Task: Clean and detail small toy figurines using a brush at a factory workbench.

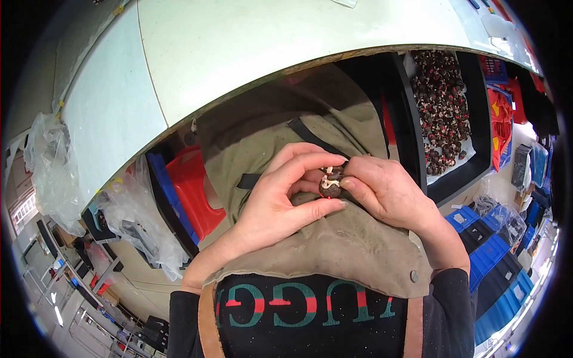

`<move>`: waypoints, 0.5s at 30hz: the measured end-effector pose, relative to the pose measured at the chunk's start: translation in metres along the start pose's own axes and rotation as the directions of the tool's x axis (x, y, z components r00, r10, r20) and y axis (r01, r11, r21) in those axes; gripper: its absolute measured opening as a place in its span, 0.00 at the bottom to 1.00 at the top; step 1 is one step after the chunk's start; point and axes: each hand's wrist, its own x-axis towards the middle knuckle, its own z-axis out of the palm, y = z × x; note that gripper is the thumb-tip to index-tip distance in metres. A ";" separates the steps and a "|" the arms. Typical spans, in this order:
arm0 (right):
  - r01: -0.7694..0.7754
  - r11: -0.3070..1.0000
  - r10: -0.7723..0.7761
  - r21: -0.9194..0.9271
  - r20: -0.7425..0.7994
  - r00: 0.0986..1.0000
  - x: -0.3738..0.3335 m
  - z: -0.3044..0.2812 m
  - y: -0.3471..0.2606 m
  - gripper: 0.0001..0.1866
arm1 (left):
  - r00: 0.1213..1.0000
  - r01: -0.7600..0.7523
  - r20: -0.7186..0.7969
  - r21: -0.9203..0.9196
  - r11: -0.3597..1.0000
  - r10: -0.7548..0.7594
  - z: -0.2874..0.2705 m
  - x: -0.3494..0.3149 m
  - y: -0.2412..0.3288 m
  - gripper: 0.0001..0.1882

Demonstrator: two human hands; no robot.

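A small dark brown figurine (pixel 330 187) with cream and red patches is held up between my two hands, above my lap. My left hand (pixel 292 185) curves around it, with the thumb below and the fingertips at its top. From the other side, my right hand (pixel 382 190) pinches it between thumb and bent forefinger. My fingers cover part of the figurine, so its full shape cannot be made out. Beneath both hands lies the olive-brown apron (pixel 358 238) over my lap.
A pale worktable (pixel 286 36) curves across the front. To my right stands a black crate (pixel 481 119) full of similar figurines (pixel 441 107), with blue crates (pixel 489 238) farther out. At left are a red stool (pixel 197 191) and clear plastic bags (pixel 134 209).
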 end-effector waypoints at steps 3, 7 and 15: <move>0.019 1.000 -0.019 0.021 0.003 1.000 0.000 0.001 -0.001 0.07 | 1.000 -0.006 0.000 -0.008 1.000 0.006 0.000 0.000 0.000 0.27; -0.014 0.999 0.017 0.047 -0.054 0.998 0.001 0.004 -0.002 0.12 | 1.000 -0.016 0.008 -0.013 1.000 0.016 0.000 0.000 -0.001 0.27; -0.013 0.999 0.014 0.041 -0.024 1.000 0.000 0.002 -0.002 0.12 | 0.999 -0.037 0.010 0.023 0.999 0.036 -0.001 0.000 0.000 0.26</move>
